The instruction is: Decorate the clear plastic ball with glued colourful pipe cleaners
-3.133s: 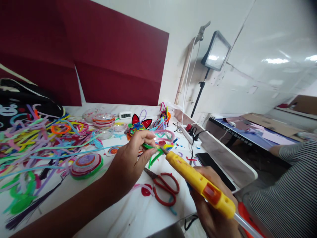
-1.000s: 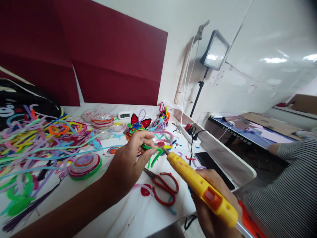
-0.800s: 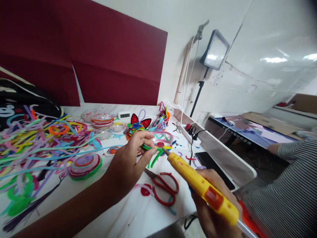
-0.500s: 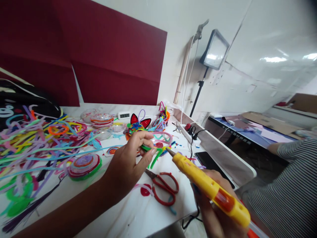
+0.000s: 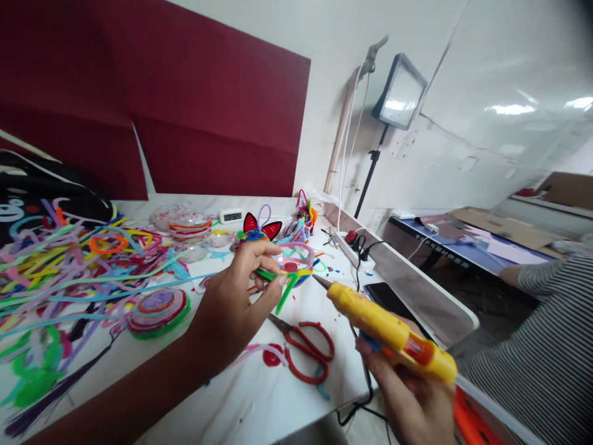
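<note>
My left hand (image 5: 234, 303) is closed, fingertips pinching a bent green pipe cleaner (image 5: 286, 294). Just past the fingertips is a clear round piece with a pink rim (image 5: 311, 253) and yellow and blue on its near edge; whether the fingers also grip it is hidden. In my right hand (image 5: 407, 386) is a yellow hot glue gun (image 5: 370, 315), its metal tip pointing left, a short way from the round piece. A glue stick (image 5: 495, 405) juts from its back. Red-handled scissors (image 5: 309, 353) lie beneath my left hand, beside a red coil (image 5: 273, 355).
Loose pipe cleaners (image 5: 83, 259) pile up on the left, near a coiled disc (image 5: 159, 312) and clear dishes (image 5: 189, 227). Behind my left hand stands a figure with red ears (image 5: 271, 230). A power strip (image 5: 359, 253) and phone (image 5: 393, 303) lie right. Another person's striped sleeve (image 5: 537, 346) shows.
The glue gun has drawn back slightly to the right, its tip now apart from the round piece. My left hand and what it holds have shifted slightly left.
</note>
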Motion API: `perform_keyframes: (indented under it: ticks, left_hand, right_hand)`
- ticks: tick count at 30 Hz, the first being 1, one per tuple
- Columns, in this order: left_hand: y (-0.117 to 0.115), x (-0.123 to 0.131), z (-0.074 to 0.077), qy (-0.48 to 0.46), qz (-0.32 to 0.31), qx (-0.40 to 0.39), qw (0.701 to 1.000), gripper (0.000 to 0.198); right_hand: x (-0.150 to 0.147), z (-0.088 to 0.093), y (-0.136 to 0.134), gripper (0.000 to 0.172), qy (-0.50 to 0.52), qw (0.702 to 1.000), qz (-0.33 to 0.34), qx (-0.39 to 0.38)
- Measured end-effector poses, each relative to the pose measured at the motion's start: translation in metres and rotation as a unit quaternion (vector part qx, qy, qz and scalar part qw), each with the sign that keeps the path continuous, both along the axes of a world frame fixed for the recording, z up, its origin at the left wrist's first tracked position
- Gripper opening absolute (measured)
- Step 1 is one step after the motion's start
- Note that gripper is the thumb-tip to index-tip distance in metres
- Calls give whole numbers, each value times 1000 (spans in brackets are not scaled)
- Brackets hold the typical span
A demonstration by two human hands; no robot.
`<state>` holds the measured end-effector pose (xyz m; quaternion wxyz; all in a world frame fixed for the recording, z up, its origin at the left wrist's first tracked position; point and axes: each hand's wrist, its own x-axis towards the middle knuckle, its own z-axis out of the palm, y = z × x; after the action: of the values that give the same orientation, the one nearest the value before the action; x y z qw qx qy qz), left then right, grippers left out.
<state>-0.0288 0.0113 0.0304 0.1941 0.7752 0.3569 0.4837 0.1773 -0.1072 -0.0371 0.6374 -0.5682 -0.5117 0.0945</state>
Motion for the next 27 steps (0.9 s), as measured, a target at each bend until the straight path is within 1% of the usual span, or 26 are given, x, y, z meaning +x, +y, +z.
perform_keyframes:
  ticks: [2, 4, 8, 10, 12, 15, 19, 23, 27]
  left_hand:
    - [3, -1, -1, -6, 8, -19, 1000, 29]
    - [7, -2, -4, -14, 14, -43, 999, 31]
    - [19, -2, -8, -48, 4, -85, 995, 31]
    - [24, -1, -9, -71, -6, -103, 992, 29]
    - [27, 1, -7, -92, -14, -127, 988, 28]
    - [28, 3, -3, -119, -24, -165, 979, 30]
    - [27, 4, 0, -170, -32, -216, 961, 34]
    - [28, 5, 2, -228, -42, -282, 931, 37]
    - [27, 6, 3, -252, -51, -327, 910, 41]
  right_hand:
    - [3, 2, 3, 24, 76, 996, 6, -39]
    - [10, 4, 10, 26, 128, 988, 29, -78]
    - [25, 6, 25, 34, 193, 969, 103, -119]
    - [27, 8, 30, 36, 214, 958, 139, -129]
    - [25, 10, 32, 36, 219, 953, 162, -132]
    - [15, 16, 31, 33, 189, 963, 157, -108]
    - [0, 18, 27, 23, 107, 982, 135, -75]
    - [-8, 10, 24, 19, 21, 993, 113, -34]
    - [-9, 2, 25, 20, -55, 995, 85, 0]
